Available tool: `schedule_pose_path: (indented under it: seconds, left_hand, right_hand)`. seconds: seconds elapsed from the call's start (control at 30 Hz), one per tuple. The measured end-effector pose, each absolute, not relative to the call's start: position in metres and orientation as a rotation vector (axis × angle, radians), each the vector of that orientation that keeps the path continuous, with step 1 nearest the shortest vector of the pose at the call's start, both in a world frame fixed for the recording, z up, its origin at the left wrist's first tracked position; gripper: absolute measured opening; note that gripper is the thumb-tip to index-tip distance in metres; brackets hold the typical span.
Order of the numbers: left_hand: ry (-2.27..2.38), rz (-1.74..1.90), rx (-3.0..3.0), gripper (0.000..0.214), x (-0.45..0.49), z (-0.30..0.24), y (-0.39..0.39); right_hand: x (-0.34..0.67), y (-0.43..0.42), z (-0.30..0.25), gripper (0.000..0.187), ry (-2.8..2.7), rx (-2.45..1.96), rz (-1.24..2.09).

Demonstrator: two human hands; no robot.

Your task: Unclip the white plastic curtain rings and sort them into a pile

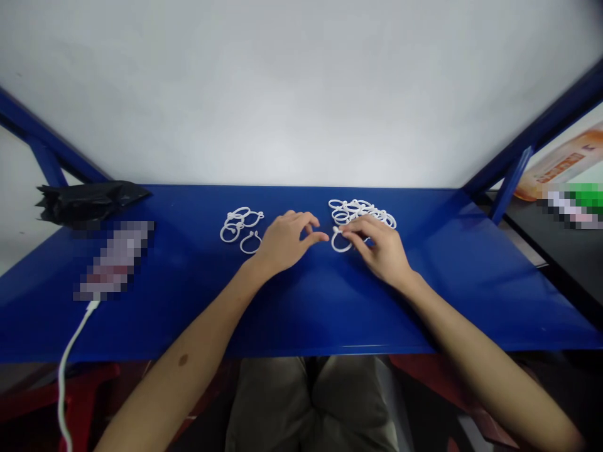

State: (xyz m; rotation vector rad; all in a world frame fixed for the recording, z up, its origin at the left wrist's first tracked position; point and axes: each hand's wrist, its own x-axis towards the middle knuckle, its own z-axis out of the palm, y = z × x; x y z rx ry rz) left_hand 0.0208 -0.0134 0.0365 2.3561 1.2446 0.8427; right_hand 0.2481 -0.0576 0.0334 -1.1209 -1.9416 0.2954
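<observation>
Two groups of white plastic rings lie on a blue table (301,301). The smaller group (241,227) sits left of centre, the larger pile (362,212) right of centre. My right hand (382,250) rests on the table at the near edge of the larger pile, its fingertips pinched on one white ring (340,242). My left hand (286,240) lies palm down between the two groups, fingers loosely curled and apart, its thumb pointing toward that ring without holding it.
A crumpled black bag (89,201) lies at the table's far left. Near it sits a blurred flat object (114,258) with a white cable (70,358) running off the front edge. Blue frame struts (532,144) rise at both sides before a white wall.
</observation>
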Motion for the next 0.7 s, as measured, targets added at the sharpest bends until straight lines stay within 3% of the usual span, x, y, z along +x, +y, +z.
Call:
schedule_pose_path:
  seconds: [0.27,0.5,0.7]
  left_hand:
    - [1.481,0.285,2.574,0.02,-0.024,0.035,0.007]
    - [1.404,0.227,2.514,0.026,-0.033,0.037,0.011]
    - [1.412,0.26,2.573,0.011,-0.031,0.033,0.014]
  right_hand:
    - [0.292,-0.022,0.014,0.022,-1.831,-1.419,-0.21]
    - [0.29,-0.013,0.003,0.018,-1.885,-1.426,-0.25]
    - [0.288,-0.016,0.005,0.021,-1.854,-1.426,-0.243]
